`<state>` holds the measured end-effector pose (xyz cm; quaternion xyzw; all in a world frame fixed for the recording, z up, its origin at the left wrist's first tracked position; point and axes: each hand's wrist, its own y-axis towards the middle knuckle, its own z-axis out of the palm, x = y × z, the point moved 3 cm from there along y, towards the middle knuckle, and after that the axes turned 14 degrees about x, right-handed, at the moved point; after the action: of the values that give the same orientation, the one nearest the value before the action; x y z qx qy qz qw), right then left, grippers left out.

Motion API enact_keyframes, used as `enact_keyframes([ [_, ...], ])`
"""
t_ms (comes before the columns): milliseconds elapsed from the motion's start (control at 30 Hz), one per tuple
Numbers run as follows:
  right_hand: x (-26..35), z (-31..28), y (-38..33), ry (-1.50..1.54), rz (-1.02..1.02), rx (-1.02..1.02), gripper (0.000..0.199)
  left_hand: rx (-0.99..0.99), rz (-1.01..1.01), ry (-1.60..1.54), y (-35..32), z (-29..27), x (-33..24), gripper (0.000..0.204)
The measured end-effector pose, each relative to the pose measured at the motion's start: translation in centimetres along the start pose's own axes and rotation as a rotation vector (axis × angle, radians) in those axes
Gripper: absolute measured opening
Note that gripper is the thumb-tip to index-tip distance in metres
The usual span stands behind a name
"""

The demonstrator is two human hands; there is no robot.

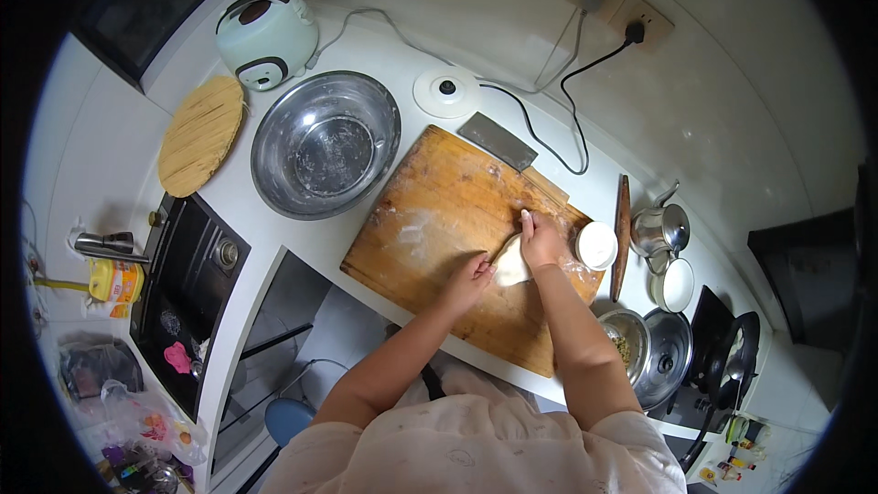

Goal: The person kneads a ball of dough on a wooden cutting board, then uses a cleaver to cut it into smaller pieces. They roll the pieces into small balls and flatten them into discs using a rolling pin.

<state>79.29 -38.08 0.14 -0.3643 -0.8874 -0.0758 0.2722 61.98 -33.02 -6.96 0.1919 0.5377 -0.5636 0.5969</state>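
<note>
A pale, flat piece of dough (511, 265) is stretched between my two hands over the wooden cutting board (430, 210). My left hand (469, 282) is closed, its fingertips pinching the left edge of the dough. On the other side my right hand (543, 240) grips the upper right part, with the thumb side toward the far edge. Whether the dough's underside touches the board cannot be made out. White flour is smeared over the board. Just right of my right hand stands a small white bowl (596, 246), near the board's right edge.
A cleaver (498, 141) lies along the board's far edge. To the right are a rolling pin (621, 238), a metal kettle (660, 227), a white cup (674, 285) and a metal bowl of filling (626, 346). Left stand a large steel basin (326, 144) and a rice cooker (266, 38).
</note>
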Motion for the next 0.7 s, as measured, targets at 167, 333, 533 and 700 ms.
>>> enact_keyframes([
  [167, 0.5, -1.4, -5.1, 0.692, 0.141, 0.156, 0.048, 0.168, -0.03, 0.515, -2.4, 0.5, -0.6, 0.049],
  [333, -0.2, 3.7, -10.4, 0.195, -0.073, -0.058, 0.028, 0.104, 0.056, 0.748, -5.0, 0.6, -1.9, 0.048],
  [533, 4.9, 4.0, -8.7, 0.033, -0.175, -0.072, 0.016, 0.083, -0.08, 0.723, -6.8, -2.7, -3.3, 0.055],
  [700, 5.7, 4.2, -5.1, -0.085, -0.136, -0.018, 0.015, -0.023, -0.076, 0.609, -6.3, -5.2, -2.0, 0.065],
])
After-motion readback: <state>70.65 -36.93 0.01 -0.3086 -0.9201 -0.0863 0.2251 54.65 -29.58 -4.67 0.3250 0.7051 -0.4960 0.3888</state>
